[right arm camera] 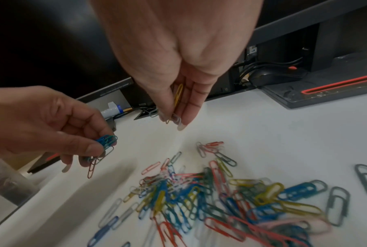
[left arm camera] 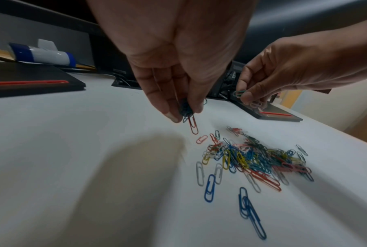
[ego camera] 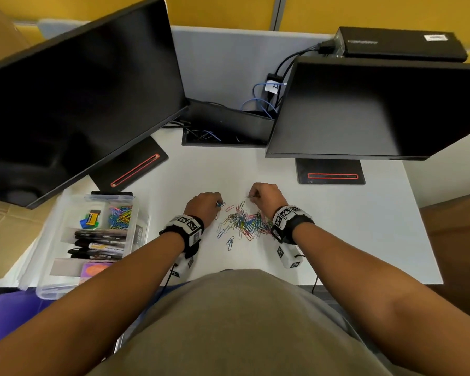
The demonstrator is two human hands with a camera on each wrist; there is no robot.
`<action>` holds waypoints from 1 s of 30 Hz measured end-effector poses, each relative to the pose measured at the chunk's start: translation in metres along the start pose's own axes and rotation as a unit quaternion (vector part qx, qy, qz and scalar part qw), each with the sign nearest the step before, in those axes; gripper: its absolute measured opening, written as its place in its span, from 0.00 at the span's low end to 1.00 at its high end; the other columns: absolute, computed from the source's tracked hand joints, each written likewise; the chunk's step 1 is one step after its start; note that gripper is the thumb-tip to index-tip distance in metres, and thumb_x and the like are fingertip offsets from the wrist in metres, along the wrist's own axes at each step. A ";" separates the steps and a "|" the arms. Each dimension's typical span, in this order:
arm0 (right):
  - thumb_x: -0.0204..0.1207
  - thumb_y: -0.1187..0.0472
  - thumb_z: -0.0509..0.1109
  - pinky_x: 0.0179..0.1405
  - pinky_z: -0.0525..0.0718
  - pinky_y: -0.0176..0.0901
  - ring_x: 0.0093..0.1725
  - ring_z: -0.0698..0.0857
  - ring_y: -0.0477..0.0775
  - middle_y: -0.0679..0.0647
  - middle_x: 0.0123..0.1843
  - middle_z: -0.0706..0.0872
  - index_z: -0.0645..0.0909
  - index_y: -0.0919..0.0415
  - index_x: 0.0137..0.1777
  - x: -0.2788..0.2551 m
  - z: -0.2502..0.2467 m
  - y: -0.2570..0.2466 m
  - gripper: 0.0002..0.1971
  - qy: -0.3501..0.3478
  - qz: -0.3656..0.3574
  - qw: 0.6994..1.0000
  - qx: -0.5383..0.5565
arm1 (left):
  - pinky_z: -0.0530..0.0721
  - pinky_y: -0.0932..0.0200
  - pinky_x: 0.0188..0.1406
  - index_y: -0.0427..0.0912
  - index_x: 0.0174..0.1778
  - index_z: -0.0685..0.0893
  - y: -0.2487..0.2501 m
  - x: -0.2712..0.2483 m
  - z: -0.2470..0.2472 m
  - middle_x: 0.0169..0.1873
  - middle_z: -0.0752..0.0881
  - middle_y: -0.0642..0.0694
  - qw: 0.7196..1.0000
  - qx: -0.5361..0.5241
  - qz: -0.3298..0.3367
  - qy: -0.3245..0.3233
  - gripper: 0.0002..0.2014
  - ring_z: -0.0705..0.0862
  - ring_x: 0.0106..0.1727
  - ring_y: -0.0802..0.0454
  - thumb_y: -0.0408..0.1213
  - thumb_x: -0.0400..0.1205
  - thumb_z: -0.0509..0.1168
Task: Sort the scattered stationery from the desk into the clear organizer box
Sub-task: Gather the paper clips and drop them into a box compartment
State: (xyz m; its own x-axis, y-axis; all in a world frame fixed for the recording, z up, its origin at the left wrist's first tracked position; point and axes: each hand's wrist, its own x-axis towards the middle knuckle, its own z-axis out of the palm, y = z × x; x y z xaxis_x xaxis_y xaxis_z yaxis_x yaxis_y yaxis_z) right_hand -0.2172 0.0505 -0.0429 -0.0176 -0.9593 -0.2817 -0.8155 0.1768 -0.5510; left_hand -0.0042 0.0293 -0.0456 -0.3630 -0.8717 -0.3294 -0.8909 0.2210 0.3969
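A heap of coloured paper clips lies on the white desk between my two wrists. My left hand hovers just left of the heap and pinches a small bunch of clips, a red one dangling. My right hand is held above the heap's far right side and pinches a few clips, a yellow one among them. The clear organizer box stands at the left, with clips, black markers and small items in its compartments.
Two dark monitors on black bases stand behind the work area. A cable tray sits between them. A blue and white marker lies behind the left base. The desk's front edge runs close to my body.
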 end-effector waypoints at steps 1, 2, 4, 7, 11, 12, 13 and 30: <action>0.77 0.69 0.71 0.47 0.86 0.47 0.44 0.86 0.56 0.56 0.43 0.89 0.85 0.63 0.46 0.001 0.000 -0.006 0.02 0.003 -0.003 1.000 0.006 | 0.78 0.56 0.48 0.45 0.59 0.84 -0.002 -0.002 -0.003 0.55 0.88 0.46 1.000 -0.005 -0.002 0.006 0.09 0.84 0.54 0.43 0.37 0.84 0.64; 0.76 0.68 0.72 0.47 0.86 0.47 0.45 0.86 0.56 0.56 0.43 0.89 0.86 0.63 0.45 0.003 0.001 -0.012 0.02 0.006 -0.009 1.000 0.011 | 0.78 0.55 0.49 0.45 0.58 0.84 -0.003 -0.004 -0.006 0.54 0.88 0.46 1.000 -0.011 -0.005 0.012 0.09 0.84 0.54 0.43 0.37 0.84 0.64; 0.76 0.68 0.72 0.46 0.85 0.46 0.44 0.85 0.55 0.55 0.42 0.89 0.86 0.62 0.45 0.005 0.002 -0.027 0.02 0.011 -0.024 0.999 0.018 | 0.80 0.55 0.49 0.45 0.58 0.85 -0.008 -0.009 -0.013 0.53 0.88 0.45 0.999 -0.026 -0.011 0.026 0.09 0.84 0.53 0.43 0.37 0.84 0.65; 0.76 0.67 0.73 0.45 0.85 0.46 0.43 0.85 0.54 0.53 0.41 0.89 0.86 0.59 0.44 0.010 0.006 -0.053 0.03 0.009 -0.048 0.998 0.030 | 0.83 0.53 0.50 0.46 0.56 0.85 -0.016 -0.017 -0.027 0.50 0.89 0.46 0.996 -0.054 -0.030 0.057 0.07 0.85 0.51 0.44 0.37 0.83 0.66; 0.77 0.65 0.72 0.43 0.85 0.45 0.42 0.85 0.54 0.52 0.41 0.88 0.86 0.59 0.45 0.015 0.014 -0.087 0.02 0.004 -0.073 0.996 0.047 | 0.84 0.50 0.51 0.47 0.55 0.86 -0.033 -0.030 -0.044 0.48 0.88 0.48 0.990 -0.086 -0.050 0.101 0.07 0.85 0.48 0.45 0.37 0.83 0.67; 0.77 0.65 0.72 0.42 0.85 0.45 0.41 0.85 0.54 0.52 0.40 0.88 0.86 0.59 0.45 0.017 0.017 -0.095 0.02 0.001 -0.079 0.996 0.050 | 0.84 0.50 0.51 0.48 0.54 0.86 -0.038 -0.033 -0.048 0.48 0.88 0.48 0.988 -0.089 -0.054 0.110 0.07 0.85 0.48 0.45 0.38 0.83 0.67; 0.77 0.65 0.72 0.41 0.86 0.45 0.40 0.85 0.54 0.52 0.39 0.87 0.86 0.59 0.44 0.018 0.019 -0.103 0.02 -0.002 -0.084 0.995 0.054 | 0.85 0.49 0.51 0.48 0.54 0.86 -0.043 -0.036 -0.053 0.47 0.88 0.48 0.987 -0.093 -0.060 0.117 0.06 0.85 0.48 0.45 0.38 0.82 0.67; 0.77 0.66 0.73 0.40 0.85 0.41 0.35 0.85 0.51 0.52 0.37 0.87 0.84 0.58 0.44 0.025 0.087 -0.240 0.03 -0.068 -0.157 0.980 0.102 | 0.89 0.52 0.50 0.53 0.55 0.85 -0.158 -0.113 -0.107 0.48 0.88 0.49 0.938 -0.127 -0.203 0.250 0.06 0.87 0.46 0.49 0.44 0.82 0.68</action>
State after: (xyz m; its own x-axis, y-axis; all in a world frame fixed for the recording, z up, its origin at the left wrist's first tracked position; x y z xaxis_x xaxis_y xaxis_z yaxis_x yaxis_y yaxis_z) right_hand 0.0288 0.0031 0.0139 0.3042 -0.9378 -0.1674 -0.6362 -0.0692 -0.7684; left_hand 0.2069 0.0463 0.0203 0.2217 -0.9719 -0.0793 -0.8113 -0.2290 0.5380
